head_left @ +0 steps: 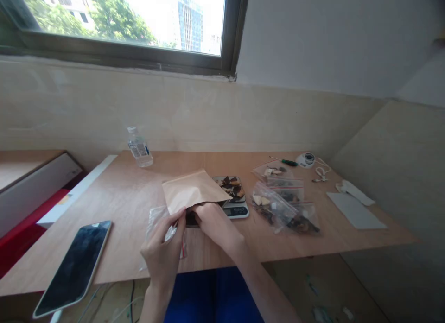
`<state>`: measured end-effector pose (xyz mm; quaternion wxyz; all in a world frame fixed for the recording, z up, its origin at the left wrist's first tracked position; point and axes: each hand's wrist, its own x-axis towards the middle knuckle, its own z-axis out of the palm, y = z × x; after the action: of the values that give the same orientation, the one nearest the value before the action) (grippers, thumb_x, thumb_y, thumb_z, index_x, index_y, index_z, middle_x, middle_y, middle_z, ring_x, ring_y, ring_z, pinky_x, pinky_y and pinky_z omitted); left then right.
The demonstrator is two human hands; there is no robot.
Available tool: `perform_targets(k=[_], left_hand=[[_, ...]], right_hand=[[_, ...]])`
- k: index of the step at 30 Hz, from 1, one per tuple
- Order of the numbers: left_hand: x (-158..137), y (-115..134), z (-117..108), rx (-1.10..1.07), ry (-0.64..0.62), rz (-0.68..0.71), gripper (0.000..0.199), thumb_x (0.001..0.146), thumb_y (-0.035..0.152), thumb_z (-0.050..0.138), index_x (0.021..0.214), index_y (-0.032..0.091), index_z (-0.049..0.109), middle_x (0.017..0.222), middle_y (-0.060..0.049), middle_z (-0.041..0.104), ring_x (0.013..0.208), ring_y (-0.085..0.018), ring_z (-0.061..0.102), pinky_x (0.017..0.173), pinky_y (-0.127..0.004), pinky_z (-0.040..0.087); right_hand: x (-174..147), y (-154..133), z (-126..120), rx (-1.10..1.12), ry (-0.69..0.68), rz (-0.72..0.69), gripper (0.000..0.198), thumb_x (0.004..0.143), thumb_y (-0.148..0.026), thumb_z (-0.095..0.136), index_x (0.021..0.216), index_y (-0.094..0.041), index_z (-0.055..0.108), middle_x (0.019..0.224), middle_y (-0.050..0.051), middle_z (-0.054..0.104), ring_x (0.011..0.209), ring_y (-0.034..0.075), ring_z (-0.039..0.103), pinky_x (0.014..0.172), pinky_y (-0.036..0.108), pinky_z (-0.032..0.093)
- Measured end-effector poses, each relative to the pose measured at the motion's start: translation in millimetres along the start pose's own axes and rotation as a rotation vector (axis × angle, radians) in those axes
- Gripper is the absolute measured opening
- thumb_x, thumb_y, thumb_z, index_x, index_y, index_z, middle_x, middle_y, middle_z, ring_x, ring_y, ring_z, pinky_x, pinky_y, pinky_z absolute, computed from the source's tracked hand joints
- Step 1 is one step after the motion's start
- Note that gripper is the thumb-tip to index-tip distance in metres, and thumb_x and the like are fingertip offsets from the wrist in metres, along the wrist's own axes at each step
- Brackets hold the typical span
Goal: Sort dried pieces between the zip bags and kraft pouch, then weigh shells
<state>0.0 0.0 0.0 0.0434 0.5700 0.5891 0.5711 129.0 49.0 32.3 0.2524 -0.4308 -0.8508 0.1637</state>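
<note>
A brown kraft paper bag (191,189) is held tilted above the table, its open mouth facing me. My left hand (166,242) is closed, pinching the near edge of that mouth between thumb and fingers. The fingers of my right hand (213,221) reach into the opening, where the paper hides their tips. Partly behind the bag stands a white kitchen scale (239,210) with dried dark and tan pieces (232,186) on its platform. A clear plastic zip bag (156,216) lies under my left hand.
Several zip bags of dried pieces (281,207) lie right of the scale. Behind them are a green-handled screwdriver (289,162) and a white camera (306,160) with its cable. Paper (356,210) lies far right, a phone (74,262) near left, a bottle (141,149) back left.
</note>
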Motion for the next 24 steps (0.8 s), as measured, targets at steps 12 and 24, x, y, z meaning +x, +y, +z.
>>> perform_targets(k=[12, 24], left_hand=[[93.1, 7.3, 22.9, 0.085, 0.043, -0.028, 0.023, 0.082, 0.034, 0.057, 0.097, 0.020, 0.067, 0.096, -0.006, 0.067, 0.092, -0.021, 0.063, 0.084, -0.033, 0.048], [138.5, 5.2, 35.5, -0.119, 0.239, -0.073, 0.034, 0.083, 0.027, 0.055, 0.113, 0.013, 0.053, 0.128, -0.017, 0.043, 0.114, -0.024, 0.054, 0.095, -0.038, 0.046]], right_hand=[[-50.0, 45.4, 2.5, 0.333, 0.712, 0.326, 0.015, 0.088, -0.023, 0.054, 0.092, -0.019, 0.068, 0.092, 0.006, 0.071, 0.084, 0.017, 0.065, 0.080, 0.031, 0.051], [-26.2, 104.5, 58.7, 0.077, 0.507, 0.237, 0.034, 0.087, -0.008, 0.043, 0.104, -0.021, 0.069, 0.096, 0.009, 0.066, 0.091, 0.021, 0.064, 0.085, 0.035, 0.052]])
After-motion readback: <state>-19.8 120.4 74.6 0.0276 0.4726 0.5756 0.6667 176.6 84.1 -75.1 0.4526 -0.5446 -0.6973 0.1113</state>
